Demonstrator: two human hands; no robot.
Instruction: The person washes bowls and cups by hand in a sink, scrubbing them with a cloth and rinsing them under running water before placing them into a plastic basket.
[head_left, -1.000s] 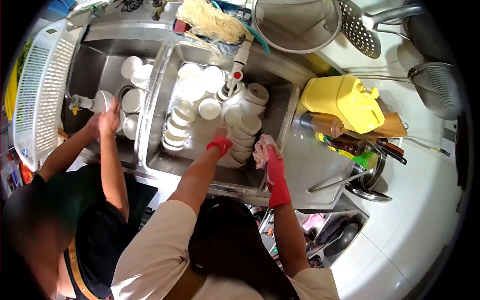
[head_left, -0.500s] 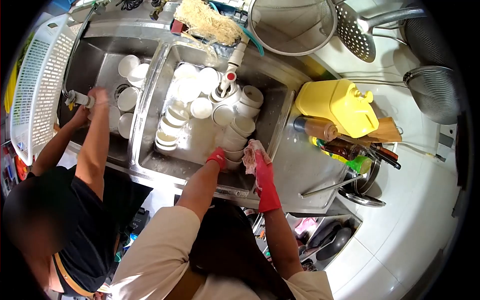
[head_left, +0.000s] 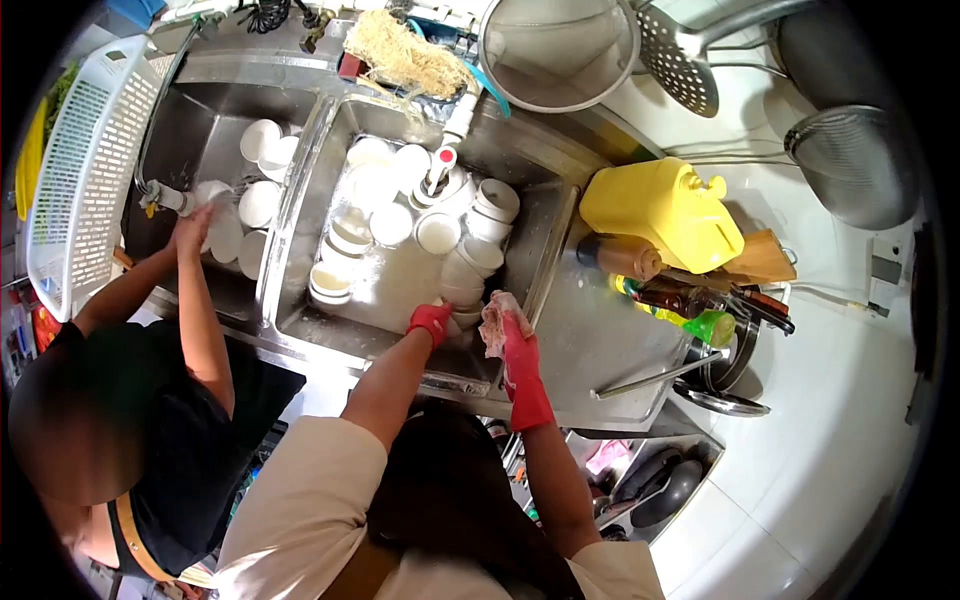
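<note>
Your right hand [head_left: 520,352] grasps a pink cloth [head_left: 498,322]; your left hand [head_left: 432,322] is at the stacked white bowls [head_left: 464,278] in the sink [head_left: 395,300], its finger grip impossible to tell.

Left hand [head_left: 432,322], near the front edge of the right basin [head_left: 400,280]: fingertips are obscured beside the bowl stack [head_left: 465,272]; a grip cannot be confirmed from where I stand. Right hand [head_left: 520,355], near the basin's front right corner: fingertips are partly concealed by the cloth [head_left: 498,322]. Bowl stack: lower bowls overlap; the count is indeterminate. Left basin [head_left: 205,125], beside the tap [head_left: 170,197]: the co-worker's bowl [head_left: 212,191] is blurred. Strainer [head_left: 560,60]: rim cut off at the top of view. Ladle [head_left: 680,60]: handle end likewise cut off.
</note>
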